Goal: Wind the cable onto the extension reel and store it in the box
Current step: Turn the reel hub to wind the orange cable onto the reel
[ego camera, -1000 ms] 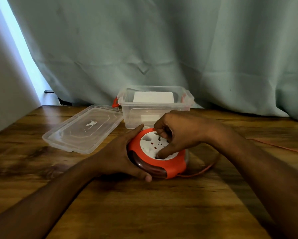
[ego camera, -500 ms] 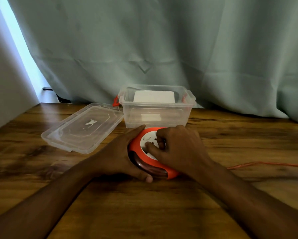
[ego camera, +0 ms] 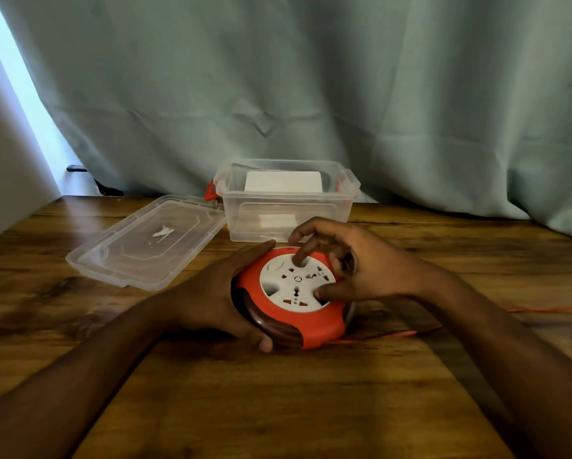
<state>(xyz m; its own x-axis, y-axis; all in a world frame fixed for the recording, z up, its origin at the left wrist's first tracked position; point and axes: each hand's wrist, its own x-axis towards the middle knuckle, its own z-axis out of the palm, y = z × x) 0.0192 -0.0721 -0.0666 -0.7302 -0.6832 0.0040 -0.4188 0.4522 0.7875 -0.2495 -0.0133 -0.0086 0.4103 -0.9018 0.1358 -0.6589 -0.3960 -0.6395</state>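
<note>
Two hands work the extension reel (ego camera: 291,296) at frame centre: the left hand (ego camera: 211,293) cups its rim, apparently steadying it, while the right hand (ego camera: 354,266), fingers spread, presses the white face, seemingly to wind the cable (ego camera: 543,309) trailing right, the box (ego camera: 288,210) open behind.

Looks like somebody's room at home, not a workshop or lab. There's a wood-grain table (ego camera: 278,409) pushed right up against a pale green curtain (ego camera: 311,77) that hangs in soft folds down to the tabletop, with a strip of daylight (ego camera: 19,87) coming in at its left edge beside a plain white wall (ego camera: 3,180). On the table sits an ordinary clear plastic storage box (ego camera: 286,207) with red clip handles, its lid (ego camera: 145,241) lying beside it, the kind people keep household bits in.
</note>
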